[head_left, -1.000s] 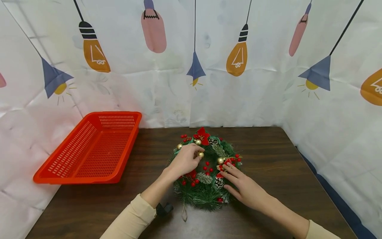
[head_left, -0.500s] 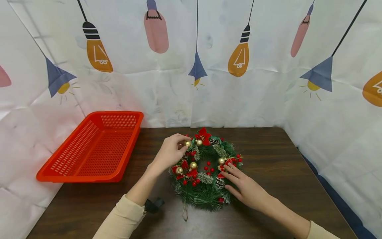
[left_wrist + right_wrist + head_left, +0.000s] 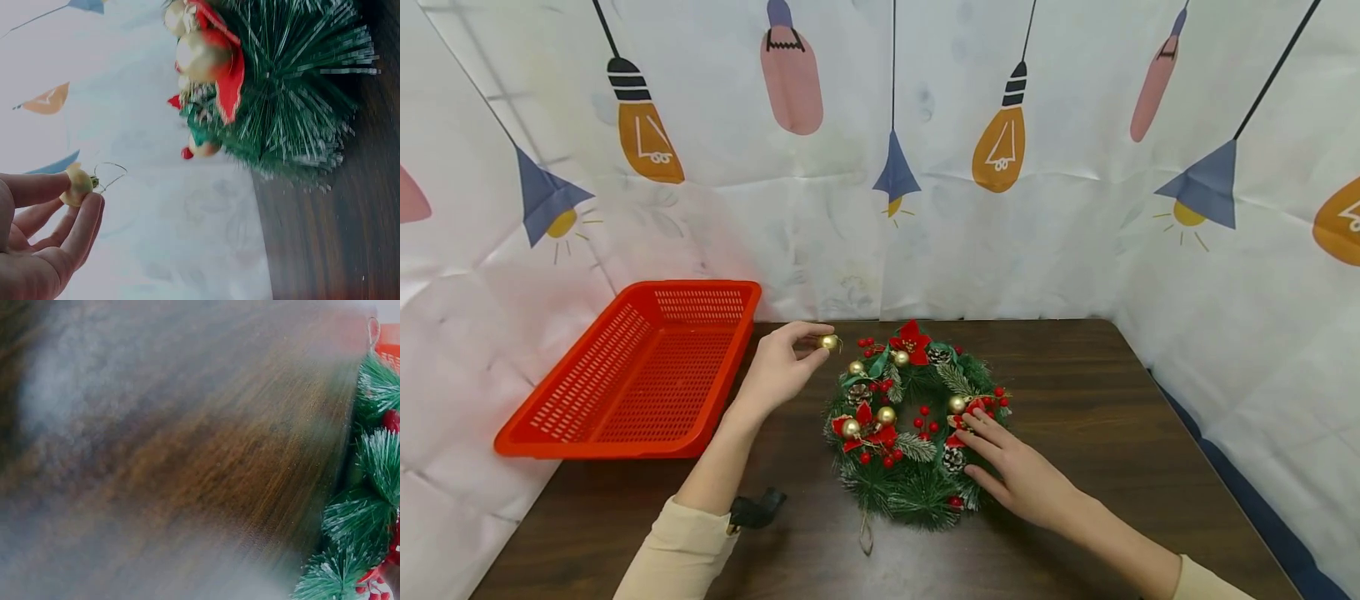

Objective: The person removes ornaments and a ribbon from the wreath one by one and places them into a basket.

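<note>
Between thumb and fingers, my left hand (image 3: 777, 367) pinches a small gold ball (image 3: 828, 342), held in the air between the basket and the wreath. The left wrist view shows the gold ball (image 3: 77, 186) with a thin thread loop at its cap, in the fingers of the left hand (image 3: 50, 240). A green wreath (image 3: 917, 496) with red flowers, berries, pinecones and other gold balls lies on the table. My right hand (image 3: 1026, 479) rests on the wreath's right side with its fingers extended. In the right wrist view only part of the wreath (image 3: 356, 519) shows, at the right edge.
A red perforated basket (image 3: 655, 387) stands at the table's left side. The dark wooden table (image 3: 1075, 383) meets a patterned white curtain (image 3: 820, 242) at the back. A black strap (image 3: 758, 507) hangs by the left wrist. A twine loop (image 3: 866, 537) sticks out from the wreath's front.
My left hand has moved left, away from the wreath, with the gold ball in its fingers, uncovering the wreath's left side. The right hand has stayed in place.
</note>
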